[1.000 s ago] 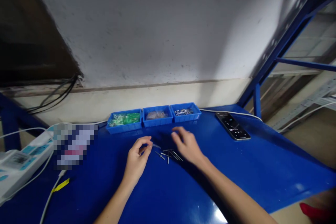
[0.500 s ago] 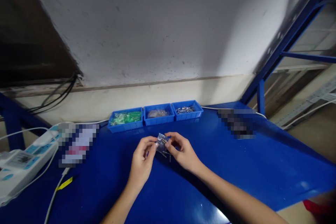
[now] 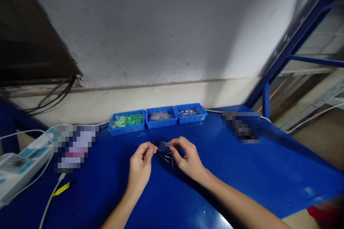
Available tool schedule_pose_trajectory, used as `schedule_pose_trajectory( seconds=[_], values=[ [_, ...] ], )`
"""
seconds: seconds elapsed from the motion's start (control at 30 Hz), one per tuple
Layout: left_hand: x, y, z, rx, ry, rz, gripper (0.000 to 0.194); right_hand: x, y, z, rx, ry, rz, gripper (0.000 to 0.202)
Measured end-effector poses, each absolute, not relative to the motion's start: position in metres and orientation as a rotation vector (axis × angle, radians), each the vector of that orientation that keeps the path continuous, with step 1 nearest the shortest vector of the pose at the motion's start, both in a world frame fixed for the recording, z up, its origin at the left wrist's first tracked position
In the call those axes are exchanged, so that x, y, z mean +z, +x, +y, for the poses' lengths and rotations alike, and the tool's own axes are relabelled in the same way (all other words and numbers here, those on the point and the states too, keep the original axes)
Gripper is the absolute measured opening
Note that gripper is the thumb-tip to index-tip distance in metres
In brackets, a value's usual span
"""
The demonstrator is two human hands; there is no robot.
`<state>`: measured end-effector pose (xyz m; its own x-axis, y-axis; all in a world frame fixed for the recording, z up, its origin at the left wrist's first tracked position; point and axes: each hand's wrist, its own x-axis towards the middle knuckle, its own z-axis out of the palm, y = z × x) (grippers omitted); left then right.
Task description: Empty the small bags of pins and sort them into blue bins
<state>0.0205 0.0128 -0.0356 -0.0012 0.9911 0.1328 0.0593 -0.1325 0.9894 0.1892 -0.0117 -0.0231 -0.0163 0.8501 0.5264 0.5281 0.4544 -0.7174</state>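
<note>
My right hand [image 3: 186, 155] pinches a small clear plastic bag [image 3: 162, 146] between thumb and fingers, above the blue tabletop. Slim metal pieces show in the bag near the right fingertips. The fingers of my left hand [image 3: 141, 162] are closed in a pinch at the bag's left corner; the tips hide how much of it they grip. Several thin metal pins [image 3: 170, 157] lie loose on the table just below the bag.
Behind my hands stand three blue bins: one with green and clear packets [image 3: 126, 130], one with clear bags [image 3: 161, 126], one with metal pins [image 3: 191, 118]. A white power strip [image 3: 27, 164] and cable are left. Blurred-out objects lie on both sides.
My left hand has drawn back slightly to the left. The bag has tilted flatter between my hands, and more of the loose pins beneath it now show.
</note>
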Motion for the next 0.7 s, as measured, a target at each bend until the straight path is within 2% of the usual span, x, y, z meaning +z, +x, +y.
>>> schedule_pose_trajectory(
  seconds=[0.17,0.37,0.5,0.6,0.7],
  values=[
    [-0.031,0.020,0.013,1.291,1.259,1.223,0.026,-0.024,0.189,-0.011,0.321,-1.199,-1.704,0.011],
    [-0.021,0.022,0.009,1.047,1.084,1.089,0.051,-0.022,0.194,-0.014,0.035,-1.077,-1.899,0.020],
    [-0.019,0.025,0.004,1.020,1.128,0.964,0.040,-0.020,0.198,-0.017,-0.126,-1.010,-1.986,0.028],
    [-0.019,0.023,0.004,1.107,1.141,0.947,0.039,-0.019,0.198,-0.017,-0.061,-1.041,-1.995,0.031],
    [-0.023,0.019,0.005,1.264,1.341,1.039,0.040,-0.017,0.195,-0.017,0.143,-1.125,-1.966,0.031]
  ],
)
